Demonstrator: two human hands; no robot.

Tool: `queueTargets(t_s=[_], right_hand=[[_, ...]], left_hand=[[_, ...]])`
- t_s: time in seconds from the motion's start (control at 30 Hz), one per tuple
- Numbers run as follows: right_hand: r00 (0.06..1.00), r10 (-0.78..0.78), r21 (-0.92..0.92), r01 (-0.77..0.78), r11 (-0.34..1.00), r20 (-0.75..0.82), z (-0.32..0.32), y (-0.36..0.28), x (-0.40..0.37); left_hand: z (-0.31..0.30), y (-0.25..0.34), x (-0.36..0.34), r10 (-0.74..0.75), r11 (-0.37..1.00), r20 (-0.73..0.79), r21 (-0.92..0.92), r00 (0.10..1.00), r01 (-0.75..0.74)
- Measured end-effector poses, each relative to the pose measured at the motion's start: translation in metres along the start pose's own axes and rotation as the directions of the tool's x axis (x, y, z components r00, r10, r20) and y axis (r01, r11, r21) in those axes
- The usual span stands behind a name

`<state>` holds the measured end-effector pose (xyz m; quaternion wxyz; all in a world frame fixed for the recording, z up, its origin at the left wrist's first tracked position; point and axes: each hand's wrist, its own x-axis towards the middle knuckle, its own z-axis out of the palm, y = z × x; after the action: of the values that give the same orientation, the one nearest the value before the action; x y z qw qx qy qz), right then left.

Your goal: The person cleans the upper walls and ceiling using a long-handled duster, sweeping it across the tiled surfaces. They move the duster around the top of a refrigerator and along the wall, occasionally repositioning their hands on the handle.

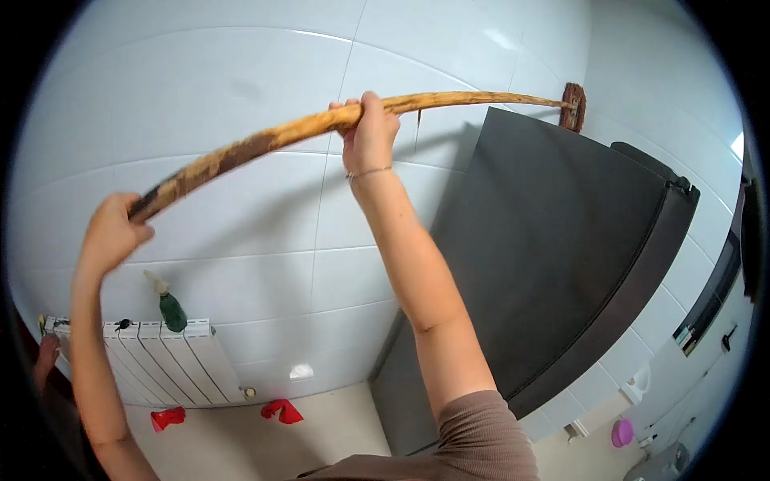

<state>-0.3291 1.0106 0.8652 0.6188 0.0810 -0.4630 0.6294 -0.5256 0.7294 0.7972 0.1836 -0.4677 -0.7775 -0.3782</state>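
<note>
One long wood stick slants up in front of the white wall, with its brown head up by the grey fridge. The left hand is wrapped round the dark low end, and the right hand is closed round the middle. The stick looks stiff and not too heavy, but so long that the far end may wobble, so two holds well apart seem best

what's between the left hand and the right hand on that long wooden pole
Only a stretch of the wooden pole, mottled dark brown and yellow, runs between the left hand and the right hand; the head view shows this, with tiled wall behind.
</note>
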Motion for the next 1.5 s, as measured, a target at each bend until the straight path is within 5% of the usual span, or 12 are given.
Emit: queueTargets(t_s=[0.1, 0.37, 0.6, 0.67, 0.9, 1.03, 1.17, 1.23, 1.3, 1.37, 1.43, 1.5], right_hand=[[0.999, -0.026, 0.069, 0.024, 0.997, 0.033, 0.034, -0.021, -0.003], [0.997, -0.038, 0.148, 0.028, 0.989, 0.065, 0.121, -0.001, -0.077], [0.984, 0.009, 0.166, -0.039, 0.985, 0.175, 0.260, 0.053, -0.231], [0.979, 0.006, 0.168, -0.041, 0.985, 0.204, 0.287, 0.066, -0.264], [0.949, 0.187, 0.298, -0.261, 0.918, 0.254, 0.390, 0.092, -0.443], [0.852, 0.309, 0.297, -0.453, 0.841, 0.423, 0.405, 0.132, -0.552], [0.705, 0.495, 0.115, -0.626, 0.772, 0.508, 0.372, 0.139, -0.641], [0.615, 0.601, 0.064, -0.724, 0.686, 0.511, 0.352, 0.138, -0.675], [0.622, 0.596, 0.105, -0.732, 0.673, 0.508, 0.317, 0.149, -0.707], [0.585, 0.629, 0.034, -0.745, 0.666, 0.513, 0.289, 0.142, -0.720], [0.561, 0.650, -0.032, -0.744, 0.668, 0.512, 0.266, 0.139, -0.719], [0.543, 0.644, -0.203, -0.658, 0.725, 0.539, 0.249, 0.137, -0.706]], left_hand=[[-0.045, 0.018, 0.004, 0.008, 0.999, -0.149, 0.052, 0.989, 0.000], [-0.137, -0.090, -0.046, -0.133, 0.980, -0.054, 0.144, 0.990, 0.140], [-0.264, -0.277, -0.196, -0.294, 0.949, -0.179, 0.058, 0.939, 0.309], [-0.284, -0.312, -0.235, -0.127, 0.954, -0.279, 0.230, 0.952, 0.195], [-0.380, -0.393, -0.432, -0.471, 0.846, -0.180, 0.185, 0.864, 0.500], [-0.374, -0.412, -0.569, -0.615, 0.747, -0.289, 0.083, 0.734, 0.659], [-0.316, -0.447, -0.711, -0.845, 0.534, -0.100, -0.187, 0.525, 0.824], [-0.270, -0.417, -0.746, -0.784, 0.619, -0.220, -0.211, 0.581, 0.756], [-0.238, -0.378, -0.766, -0.837, 0.540, -0.002, -0.161, 0.547, 0.826], [-0.216, -0.318, -0.749, -0.922, 0.348, 0.170, -0.038, 0.349, 0.937], [-0.148, -0.350, -0.818, -0.952, 0.160, 0.218, -0.243, 0.214, 0.957], [-0.125, -0.326, -0.799, -0.895, 0.229, 0.383, -0.042, 0.228, 0.972]])
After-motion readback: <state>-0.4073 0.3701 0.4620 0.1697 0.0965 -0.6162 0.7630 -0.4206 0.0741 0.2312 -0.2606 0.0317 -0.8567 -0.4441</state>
